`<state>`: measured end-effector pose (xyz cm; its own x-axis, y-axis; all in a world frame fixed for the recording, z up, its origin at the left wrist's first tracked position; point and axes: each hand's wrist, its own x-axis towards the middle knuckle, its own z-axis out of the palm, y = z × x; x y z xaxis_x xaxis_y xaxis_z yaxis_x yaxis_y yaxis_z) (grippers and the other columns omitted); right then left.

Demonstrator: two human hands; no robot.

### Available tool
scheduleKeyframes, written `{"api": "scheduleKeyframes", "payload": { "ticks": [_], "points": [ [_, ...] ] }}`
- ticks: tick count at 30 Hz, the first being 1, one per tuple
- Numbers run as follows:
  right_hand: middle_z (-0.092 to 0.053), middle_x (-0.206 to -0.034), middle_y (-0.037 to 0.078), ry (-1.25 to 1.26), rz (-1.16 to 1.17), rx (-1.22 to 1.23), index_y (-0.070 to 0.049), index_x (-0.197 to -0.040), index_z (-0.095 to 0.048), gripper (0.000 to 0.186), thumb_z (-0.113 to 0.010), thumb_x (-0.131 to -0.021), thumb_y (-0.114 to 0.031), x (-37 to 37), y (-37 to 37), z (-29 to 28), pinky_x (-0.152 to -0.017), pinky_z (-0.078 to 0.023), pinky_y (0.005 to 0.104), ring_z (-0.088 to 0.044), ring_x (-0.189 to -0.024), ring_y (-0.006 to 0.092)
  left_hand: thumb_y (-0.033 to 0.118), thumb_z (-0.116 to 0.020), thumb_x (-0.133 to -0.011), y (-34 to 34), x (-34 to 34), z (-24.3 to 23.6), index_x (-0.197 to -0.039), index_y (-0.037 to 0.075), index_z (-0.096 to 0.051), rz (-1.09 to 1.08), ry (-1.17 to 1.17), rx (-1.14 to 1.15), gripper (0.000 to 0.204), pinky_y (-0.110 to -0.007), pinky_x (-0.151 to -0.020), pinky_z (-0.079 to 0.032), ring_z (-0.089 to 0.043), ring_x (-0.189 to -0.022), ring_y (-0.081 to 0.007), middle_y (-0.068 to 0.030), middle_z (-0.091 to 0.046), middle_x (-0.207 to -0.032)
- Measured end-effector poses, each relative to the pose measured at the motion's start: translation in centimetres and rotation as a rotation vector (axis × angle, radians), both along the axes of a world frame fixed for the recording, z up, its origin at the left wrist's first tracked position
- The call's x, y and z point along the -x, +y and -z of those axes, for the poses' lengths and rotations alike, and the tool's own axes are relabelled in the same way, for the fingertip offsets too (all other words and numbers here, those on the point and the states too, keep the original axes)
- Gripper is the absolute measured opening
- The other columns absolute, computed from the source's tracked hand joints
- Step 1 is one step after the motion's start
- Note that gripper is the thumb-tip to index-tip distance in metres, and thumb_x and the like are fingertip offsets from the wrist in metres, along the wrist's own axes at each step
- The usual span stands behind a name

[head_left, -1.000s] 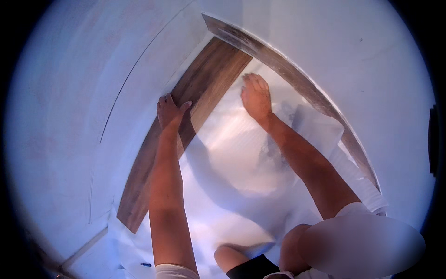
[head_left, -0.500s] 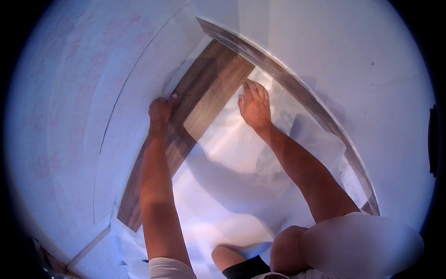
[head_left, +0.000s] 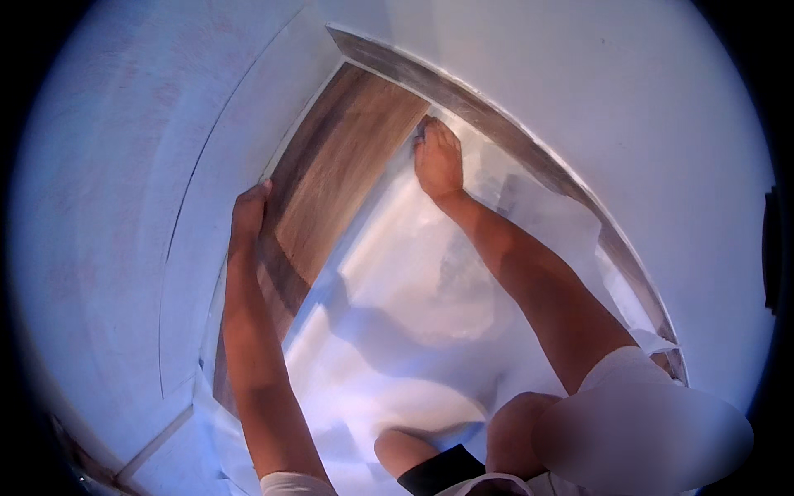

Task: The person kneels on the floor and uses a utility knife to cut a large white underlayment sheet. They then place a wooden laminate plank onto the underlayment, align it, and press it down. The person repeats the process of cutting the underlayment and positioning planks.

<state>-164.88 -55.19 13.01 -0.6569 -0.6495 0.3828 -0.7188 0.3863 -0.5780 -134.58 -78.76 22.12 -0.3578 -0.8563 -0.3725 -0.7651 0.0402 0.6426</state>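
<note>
Left hand [head_left: 248, 211] at the wall-side long edge of a brown wood-look plank [head_left: 339, 157]; thumb extended along that edge, remaining fingers mostly hidden from this angle, so cannot tell how far they close or whether they grip. Right hand [head_left: 438, 161] at the opposite long edge, near the plank's far end; fingers partly bent, tips meeting the edge, palm turned down; cannot tell whether they hook under it or only press against it. Plank lies between the two hands, flat as far as visible: it runs away beyond the left hand to a far end just short of a brown strip [head_left: 463, 91] at the wall foot, and back toward the body beneath the left forearm, which covers part of its near length. Bands of shadow cross its face to the right of the left hand. Surface: white sheeting [head_left: 405, 281], wrinkled and unevenly lit, spreads from below the right hand back to the person's bent knee [head_left: 409, 453]; a looser piece [head_left: 554, 215] rises in folds to the right of the right forearm. Room: pale left wall [head_left: 124, 207] with a thin dark line, left of the left hand; plain pale right wall [head_left: 645, 165] beyond the right hand; both meet in a corner ahead of the hands.
</note>
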Motion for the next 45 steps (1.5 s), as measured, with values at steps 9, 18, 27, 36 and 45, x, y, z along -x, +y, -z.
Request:
{"api": "scheduleKeyframes", "payload": {
  "ticks": [9,18,27,36,45],
  "points": [
    [-0.059,-0.145,0.016,-0.753,-0.488,-0.133,-0.002,-0.141,-0.057,0.045,-0.061,-0.097,-0.007,3.2,1.4,-6.7,-0.118,-0.039,0.0411,-0.048,-0.141,0.0331,0.042,-0.067,-0.104,8.1,-2.5,-0.8,-0.076,0.007,-0.058,0.012,0.123,-0.212,0.046,-0.03,-0.066,-0.037,-0.041,-0.068,-0.0085,0.0071,-0.047,-0.07],
    [-0.063,-0.141,0.014,-0.021,-0.473,-0.262,-0.006,-0.127,-0.071,0.042,-0.063,-0.086,0.002,4.5,10.9,-5.7,-0.114,-0.047,0.0377,-0.053,-0.139,0.0302,0.042,-0.066,-0.105,8.1,-1.6,4.3,-0.103,0.0,-0.076,0.074,0.146,-0.269,0.042,-0.032,-0.085,-0.048,-0.056,-0.084,-0.0134,0.0016,-0.067,-0.09],
    [-0.074,-0.105,0.016,0.149,-0.139,-0.596,-0.004,-0.091,-0.076,0.016,-0.06,-0.087,-0.006,4.6,13.2,-9.5,-0.083,-0.058,0.0473,-0.071,-0.102,0.0328,0.042,-0.066,-0.104,9.6,1.9,4.1,-0.113,-0.001,-0.076,0.046,0.101,-0.296,0.045,-0.032,-0.092,-0.047,-0.061,-0.094,-0.0144,-0.0014,-0.072,-0.102],
    [-0.072,-0.11,0.021,0.059,-0.376,-0.332,-0.003,-0.108,-0.071,0.024,-0.055,-0.091,-0.007,4.3,-6.2,-13.5,-0.085,-0.058,0.052,-0.072,-0.1,0.0394,0.042,-0.068,-0.102,8.2,-1.4,5.5,-0.099,0.0,-0.075,0.034,0.128,-0.369,0.043,-0.034,-0.078,-0.045,-0.055,-0.078,-0.0144,0.0014,-0.064,-0.082],
    [-0.072,-0.117,0.025,0.037,-0.102,-0.315,-0.002,-0.108,-0.07,0.024,-0.055,-0.09,-0.008,4.3,-17.7,-3.3,-0.089,-0.059,0.0513,-0.071,-0.106,0.0444,0.042,-0.069,-0.101,9.3,-1.1,6.2,-0.085,0.0,-0.068,-0.003,0.185,-0.288,0.045,-0.033,-0.068,-0.041,-0.046,-0.069,-0.012,0.0012,-0.055,-0.07]
  ]
}}
